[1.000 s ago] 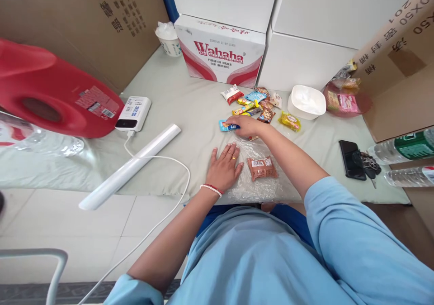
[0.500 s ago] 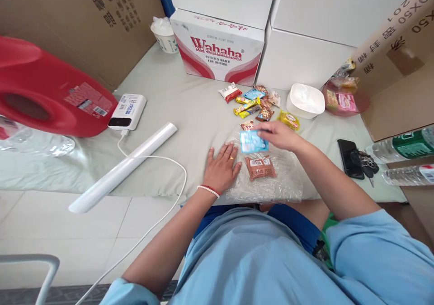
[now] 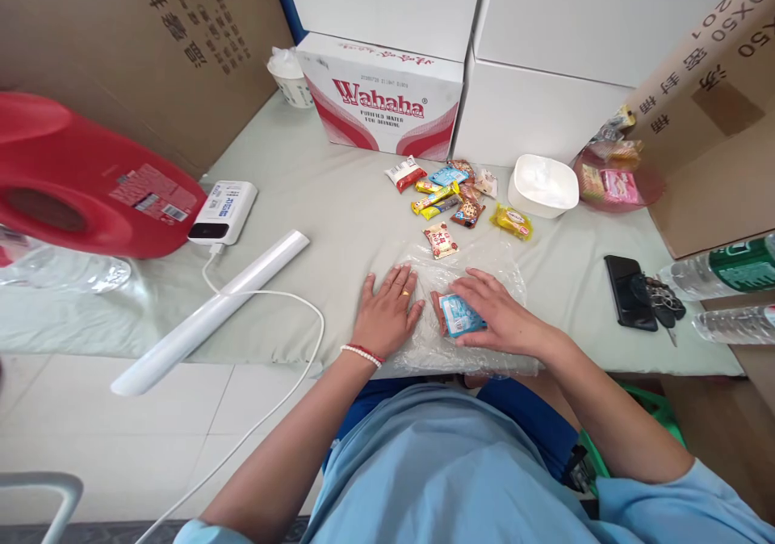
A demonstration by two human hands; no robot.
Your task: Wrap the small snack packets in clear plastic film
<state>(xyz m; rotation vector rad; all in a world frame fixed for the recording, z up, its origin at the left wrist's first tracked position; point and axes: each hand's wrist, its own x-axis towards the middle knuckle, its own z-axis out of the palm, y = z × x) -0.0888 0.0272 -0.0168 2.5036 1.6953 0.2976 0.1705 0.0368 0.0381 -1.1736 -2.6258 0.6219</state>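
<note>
Blue snack packet [image 3: 460, 315] on plastic sheet [image 3: 502, 265], under right hand [image 3: 500, 318].
Right grip pinches packet; left hand [image 3: 387, 311] flat, open, at 9 o'clock.

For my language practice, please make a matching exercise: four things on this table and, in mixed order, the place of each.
Things:
1. blue packet
2. white bowl
3. black phone
4. power bank

Places:
A. beside the keys
B. next to the red jug
C. under the right hand
D. right of the snack pile

Pairs: 1-C, 2-D, 3-A, 4-B
</note>
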